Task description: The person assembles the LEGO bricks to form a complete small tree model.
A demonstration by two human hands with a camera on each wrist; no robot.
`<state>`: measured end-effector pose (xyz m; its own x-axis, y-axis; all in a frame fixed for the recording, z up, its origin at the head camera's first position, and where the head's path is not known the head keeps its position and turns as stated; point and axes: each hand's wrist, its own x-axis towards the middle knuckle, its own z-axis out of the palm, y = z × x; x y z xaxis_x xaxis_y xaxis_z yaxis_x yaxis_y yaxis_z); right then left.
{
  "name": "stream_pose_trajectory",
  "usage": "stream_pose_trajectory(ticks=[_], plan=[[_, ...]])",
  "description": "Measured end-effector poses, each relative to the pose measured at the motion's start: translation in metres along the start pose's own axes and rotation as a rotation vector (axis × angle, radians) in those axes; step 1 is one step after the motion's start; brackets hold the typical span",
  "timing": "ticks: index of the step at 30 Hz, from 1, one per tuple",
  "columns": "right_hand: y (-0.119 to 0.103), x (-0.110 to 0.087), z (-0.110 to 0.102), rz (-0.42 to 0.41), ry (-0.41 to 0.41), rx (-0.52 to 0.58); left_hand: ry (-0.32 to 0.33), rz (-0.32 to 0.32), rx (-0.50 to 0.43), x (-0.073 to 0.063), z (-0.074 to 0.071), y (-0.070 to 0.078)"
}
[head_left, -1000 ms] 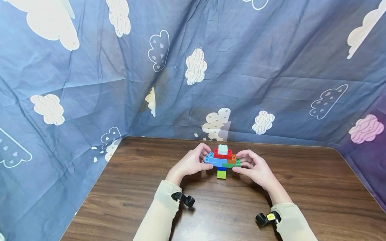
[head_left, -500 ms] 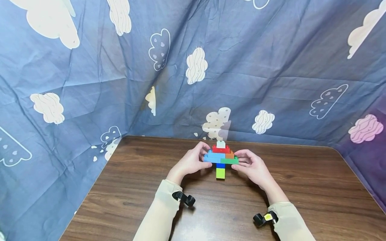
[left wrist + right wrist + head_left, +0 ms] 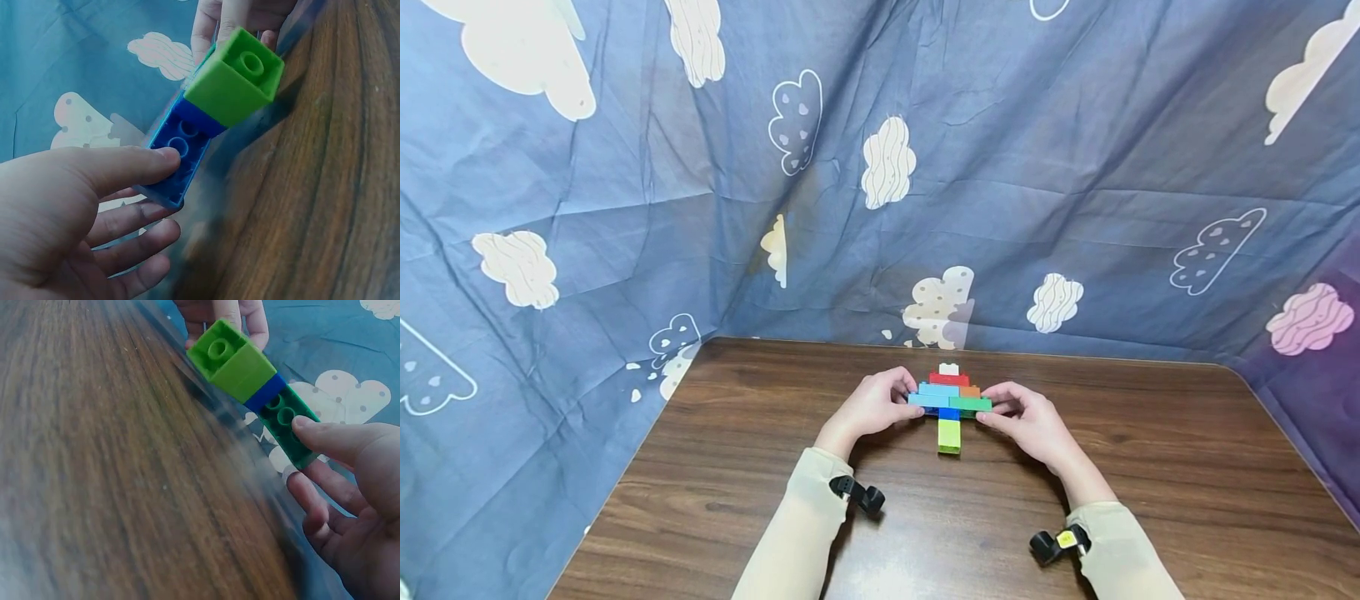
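Both hands hold a tree-shaped stack of toy building bricks (image 3: pixel 940 401) between them, over the far half of the table. White tops it, then red, light blue beside orange, light blue beside green, with a dark blue and lime stem below. My left hand (image 3: pixel 874 406) pinches the left end, its thumb on the hollow underside of the blue brick (image 3: pixel 167 184). On the other end, my right hand (image 3: pixel 1028 422) pinches the green brick (image 3: pixel 289 439), thumb beneath. The stack leans back, so the open underside of the lime brick (image 3: pixel 232 87) faces the wrist cameras.
The brown wood-grain table (image 3: pixel 760 492) reaches back to a blue cloth (image 3: pixel 985 167) printed with clouds, which hangs behind and at the left. Purple cloth (image 3: pixel 1326 392) is at the right. A black wrist camera (image 3: pixel 871 500) sits on the left sleeve, another (image 3: pixel 1047 547) on the right.
The brick stack has tipped: its studs faced the head camera a second ago, then its front, and now its underside shows. Both hands keep their hold and have shifted only slightly.
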<state>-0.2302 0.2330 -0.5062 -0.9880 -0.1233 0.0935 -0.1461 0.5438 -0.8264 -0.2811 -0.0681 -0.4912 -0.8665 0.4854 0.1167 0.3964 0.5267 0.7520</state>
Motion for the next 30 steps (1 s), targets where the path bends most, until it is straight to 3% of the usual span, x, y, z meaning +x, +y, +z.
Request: stream_pose_trajectory(ticks=[30], plan=[[0.013,0.0,0.001,0.02,-0.059,0.01,-0.081,-0.028,0.029,-0.002,0.002,-0.007]])
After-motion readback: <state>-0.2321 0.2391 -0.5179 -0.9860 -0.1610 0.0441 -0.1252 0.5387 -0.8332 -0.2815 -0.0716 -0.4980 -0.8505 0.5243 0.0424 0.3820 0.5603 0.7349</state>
